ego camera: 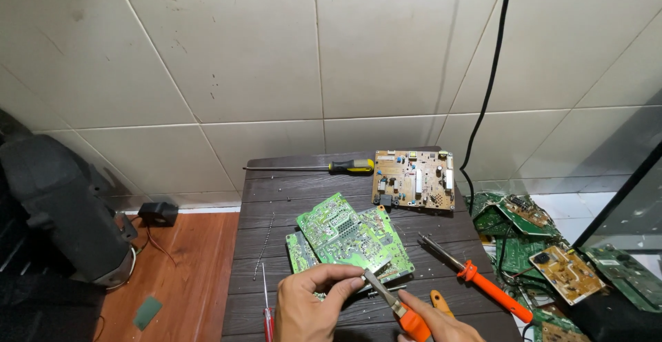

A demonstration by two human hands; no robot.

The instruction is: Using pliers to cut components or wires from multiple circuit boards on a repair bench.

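bare dark table (276,197) lies open left of the green boards (348,238); orange soldering iron (476,276) blocks the right.

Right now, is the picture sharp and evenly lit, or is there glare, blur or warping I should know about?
Head view: mostly sharp and evenly lit, with soft shadows. The white tiled wall bows slightly from wide-angle distortion. The dark glossy panel at the right edge shows reflections. The left hand and right hand, holding an orange-handled tool, are cut off by the bottom frame; the stacked green circuit boards read clearly.
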